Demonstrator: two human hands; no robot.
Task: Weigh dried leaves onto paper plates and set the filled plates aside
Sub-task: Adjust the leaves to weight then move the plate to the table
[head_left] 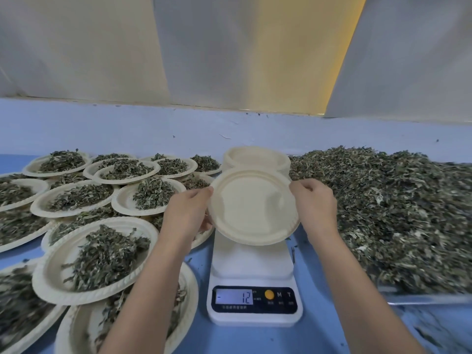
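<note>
An empty cream paper plate (251,208) hangs tilted in the air above the white digital scale (252,267). My left hand (187,213) grips its left rim and my right hand (315,200) grips its right rim. The scale's platform is bare and its display (235,297) reads minus 12. Behind the held plate stands a stack of empty plates (255,157). A big heap of loose dried leaves (398,215) lies to the right of the scale.
Several leaf-filled plates (94,254) overlap in layers across the left of the blue table (255,338), right up to the scale. The leaf heap sits on a tray with a front edge (429,298). A pale wall ledge (127,126) closes the back.
</note>
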